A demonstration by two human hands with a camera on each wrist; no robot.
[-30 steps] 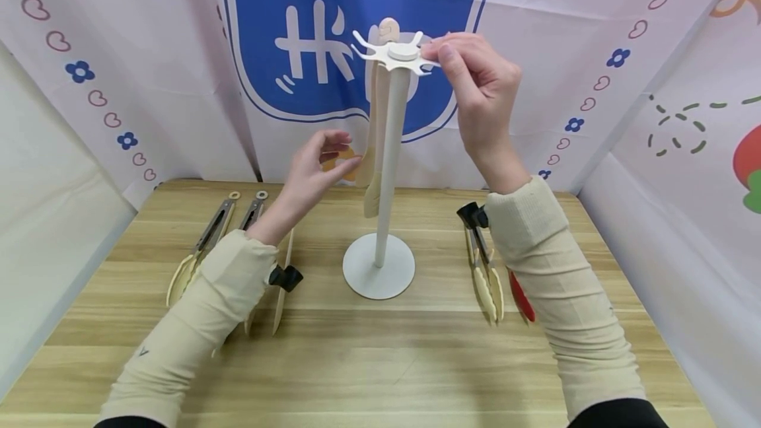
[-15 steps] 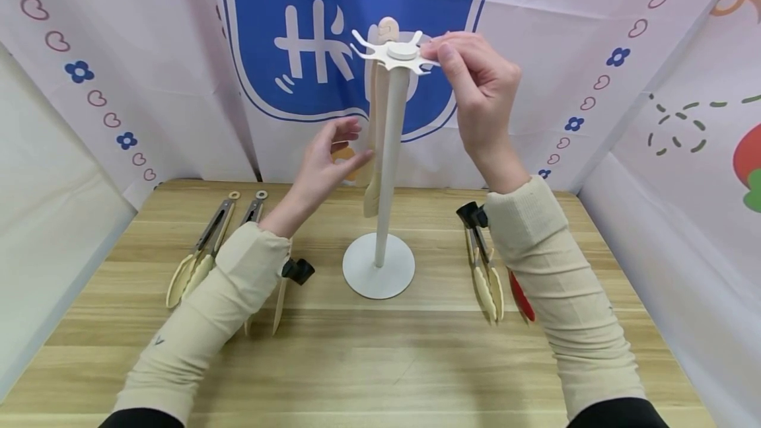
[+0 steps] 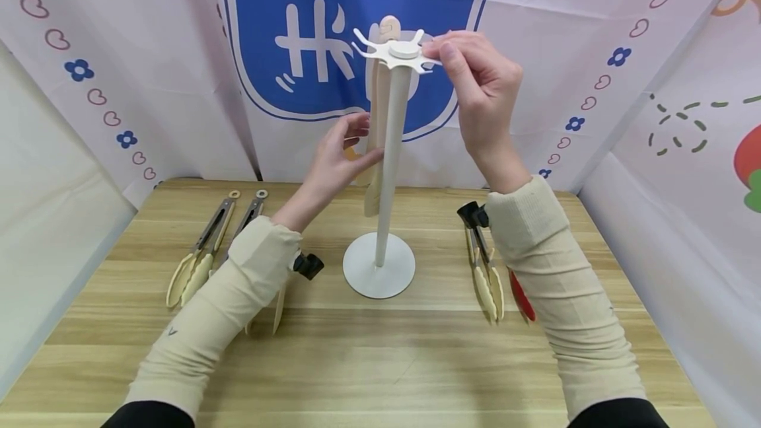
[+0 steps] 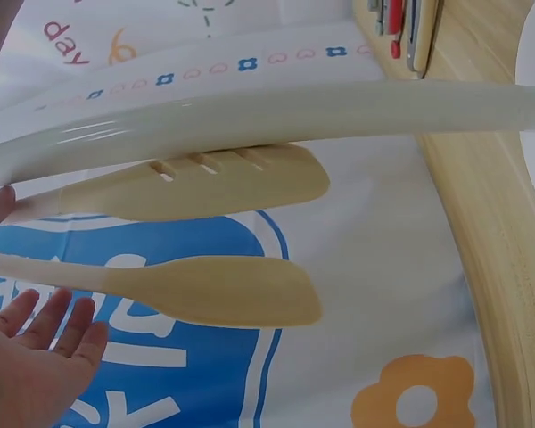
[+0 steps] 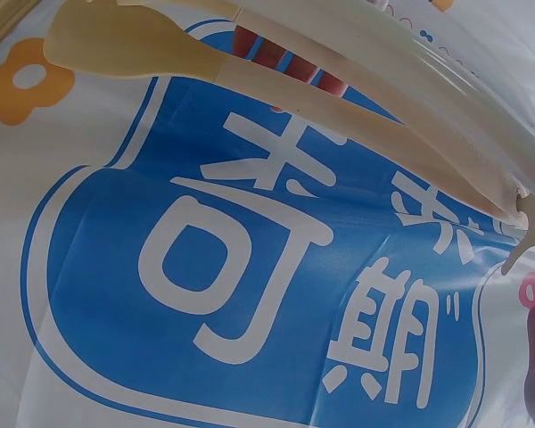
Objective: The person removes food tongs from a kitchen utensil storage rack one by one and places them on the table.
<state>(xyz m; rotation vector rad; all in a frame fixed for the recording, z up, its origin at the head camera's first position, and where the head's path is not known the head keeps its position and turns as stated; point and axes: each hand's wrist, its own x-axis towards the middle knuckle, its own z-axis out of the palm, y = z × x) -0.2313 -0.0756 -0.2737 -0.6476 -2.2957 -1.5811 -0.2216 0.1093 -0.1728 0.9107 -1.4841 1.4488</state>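
Observation:
A white utensil stand [image 3: 386,183] rises from a round base, with curved hooks around its top. My right hand [image 3: 489,88] pinches one of the hooks between thumb and fingers. From the far side of the stand hang two utensils with wooden handles and cream heads. The left wrist view shows them as a slotted turner [image 4: 223,189] and a plain spatula [image 4: 236,291]. My left hand [image 3: 335,160] is beside their handles, thumb and fingers apart. Its thumb overlaps the pole in the head view, and its fingertips lie close to the spatula's handle in the left wrist view.
Cream-tipped tongs [image 3: 202,249] lie on the wooden table [image 3: 380,362] at left, with a second pair [image 3: 252,210] partly behind my left forearm. Another pair of tongs [image 3: 487,283] and a red-headed utensil [image 3: 521,296] lie at right. A printed cloth [image 3: 285,144] hangs behind.
My left hand has moved right and slightly up, up to the hanging utensils and the pole. My right hand keeps its pinch on the hook; the stand stays in place.

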